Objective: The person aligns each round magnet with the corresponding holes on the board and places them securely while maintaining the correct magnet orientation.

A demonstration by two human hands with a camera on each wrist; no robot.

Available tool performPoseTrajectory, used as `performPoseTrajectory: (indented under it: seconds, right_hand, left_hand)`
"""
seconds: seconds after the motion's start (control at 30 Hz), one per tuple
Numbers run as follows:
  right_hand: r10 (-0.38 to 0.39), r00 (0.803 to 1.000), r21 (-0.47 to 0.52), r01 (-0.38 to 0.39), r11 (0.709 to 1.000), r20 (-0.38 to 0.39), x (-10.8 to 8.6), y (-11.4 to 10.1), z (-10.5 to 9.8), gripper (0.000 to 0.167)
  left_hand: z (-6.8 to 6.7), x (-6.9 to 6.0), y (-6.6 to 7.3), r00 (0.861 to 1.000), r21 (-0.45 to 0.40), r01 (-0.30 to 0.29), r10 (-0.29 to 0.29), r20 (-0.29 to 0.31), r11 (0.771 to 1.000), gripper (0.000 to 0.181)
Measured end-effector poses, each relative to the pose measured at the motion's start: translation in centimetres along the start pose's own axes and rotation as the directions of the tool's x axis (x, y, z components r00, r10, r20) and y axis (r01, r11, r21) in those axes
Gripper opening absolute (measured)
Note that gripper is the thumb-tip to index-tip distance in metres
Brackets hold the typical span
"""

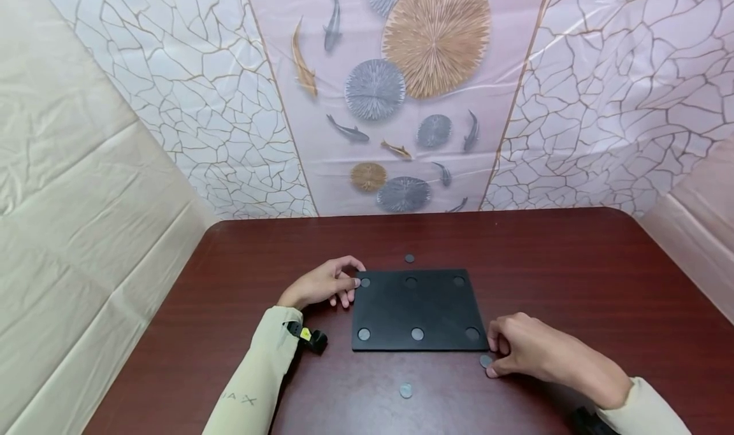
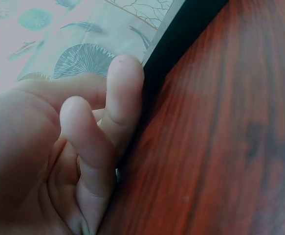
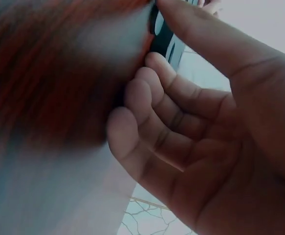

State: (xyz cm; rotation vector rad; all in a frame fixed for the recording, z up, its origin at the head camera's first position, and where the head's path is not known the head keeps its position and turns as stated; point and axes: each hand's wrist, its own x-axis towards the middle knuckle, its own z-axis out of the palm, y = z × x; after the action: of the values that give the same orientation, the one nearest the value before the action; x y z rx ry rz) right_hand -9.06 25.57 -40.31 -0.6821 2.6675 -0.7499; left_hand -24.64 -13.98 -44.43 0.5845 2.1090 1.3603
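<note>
1. Black board (image 1: pixel 415 307) lies flat on the brown table (image 1: pixel 258 250), slightly below and right of the frame's centre. Pale discs show in its lower-left and lower-middle recesses; a greyer disc appears to fill the upper-left one. The lower-right recess looks vacant.
2. Left hand (image 1: pixel 321 285), left of centre, has its fingers loosely bent; its thumb and index finger touch the board's upper-left corner. It seems to steady the board rather than grip it. If that thumb slid inward, it could nudge the disc beside it.
3. Right hand (image 1: pixel 530 349), lower right of the frame, has its fingers half curled, with the thumb at a grey disc (image 1: pixel 485 361) just below the board's lower-right corner. I cannot tell whether it pinches the disc. So thin a piece could slip from a poor fingertip hold, or skid under the thumb.
4. Two loose discs lie apart, one above the board (image 1: pixel 410 258) and one at lower centre (image 1: pixel 406 390). A sweeping sleeve could knock the lower one; a push from the right fingers could turn the board.
</note>
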Motion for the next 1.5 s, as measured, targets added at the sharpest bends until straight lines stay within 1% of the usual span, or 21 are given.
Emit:
performPoseTrajectory:
  seconds: [0.23,0.3,0.43,0.53,0.6,0.67,0.77,0.8,0.87,0.93,0.97,1.03,1.1,1.2,1.27,1.3,1.37,1.43,1.5]
  right_hand:
    - [0.019,1.0,0.023,-0.019,1.0,-0.001,0.1,-0.3,0.0,0.031]
    - [0.019,1.0,0.013,-0.019,1.0,-0.016,0.0,-0.4,0.1,0.031]
    - [0.088,0.994,-0.019,-0.089,0.996,-0.062,0.2,-0.3,1.0,0.036]
    - [0.131,0.986,-0.046,-0.136,0.99,-0.099,0.4,0.6,2.0,0.038]
    - [0.123,0.984,-0.068,-0.132,0.989,-0.127,0.4,1.6,2.8,0.037]
    - [0.096,0.987,-0.075,-0.106,0.992,-0.132,0.3,2.7,3.2,0.033]
    - [0.08,0.989,-0.091,-0.091,0.992,-0.121,0.1,3.4,3.5,0.03]
    - [0.097,0.99,-0.091,-0.106,0.99,-0.099,0.1,3.2,3.4,0.028]
    - [0.089,0.991,-0.13,-0.101,0.986,-0.099,0.2,3.9,3.7,0.03]
    - [0.134,0.988,-0.136,-0.144,0.98,-0.08,0.2,2.6,3.3,0.032]
    - [0.139,0.987,-0.141,-0.15,0.979,-0.082,0.2,2.2,3.1,0.033]
    - [0.176,0.982,-0.156,-0.186,0.97,-0.076,0.1,1.4,2.7,0.035]
    - [0.197,0.979,-0.114,-0.202,0.973,-0.054,-0.2,-0.2,1.9,0.034]
    - [0.181,0.983,-0.076,-0.184,0.98,-0.041,-0.4,-0.4,1.6,0.031]
    - [0.146,0.989,-0.036,-0.147,0.988,-0.039,-0.7,-0.7,1.4,0.03]
    - [0.129,0.991,-0.036,-0.131,0.991,-0.04,-0.7,-0.8,1.4,0.029]
    - [0.094,0.995,-0.047,-0.096,0.994,-0.046,-0.7,-0.7,1.4,0.029]
    - [0.026,0.997,-0.098,-0.033,0.995,-0.076,-0.6,0.2,1.9,0.032]
    - [-0.026,0.996,-0.128,0.015,0.992,-0.083,-0.4,1.2,2.2,0.032]
  left_hand:
    - [-0.1,-0.1,0.1,1.0,0.005,0.009,-0.009,-0.01,1.0,0.03]
    - [-0.1,-0.1,0.1,1.0,0.008,0.012,-0.012,-0.01,1.0,0.03]
    - [-0.1,-0.1,0.0,1.0,0.011,0.013,-0.013,-0.007,1.0,0.03]
    - [-0.1,-0.1,0.1,1.0,0.011,0.006,-0.006,-0.005,1.0,0.03]
    - [-0.1,-0.1,0.1,1.0,0.014,0.003,-0.003,-0.003,1.0,0.03]
    - [0.0,0.0,0.1,1.0,0.015,-0.001,0.001,0.002,1.0,0.03]
    - [0.1,0.1,0.0,1.0,0.016,0.002,-0.002,0.003,1.0,0.03]
    - [0.1,0.1,0.0,1.0,0.013,0.003,-0.003,0.002,1.0,0.029]
    - [0.1,0.1,0.1,1.0,0.012,0.003,-0.003,0.0,1.0,0.029]
    - [0.1,0.0,0.2,1.0,0.008,0.003,-0.003,-0.001,1.0,0.029]
    - [0.1,0.0,0.2,1.0,0.007,0.003,-0.003,-0.001,1.0,0.029]
    - [0.1,-0.1,0.3,1.0,0.006,-0.002,0.002,-0.001,1.0,0.029]
    - [0.2,-0.1,0.3,1.0,0.006,-0.003,0.003,-0.001,1.0,0.029]
    - [0.3,-0.1,0.3,1.0,0.007,-0.004,0.004,0.0,1.0,0.029]
    - [0.3,-0.1,0.4,1.0,0.009,-0.003,0.003,0.003,1.0,0.029]
    - [0.3,-0.2,0.4,1.0,0.011,-0.002,0.002,0.004,1.0,0.029]
    - [0.3,-0.2,0.5,1.0,0.011,0.0,0.0,0.002,1.0,0.029]
    - [0.2,-0.3,0.6,1.0,0.014,0.002,-0.002,-0.002,1.0,0.029]
    - [0.2,-0.4,0.7,1.0,0.015,0.005,-0.004,-0.006,1.0,0.029]
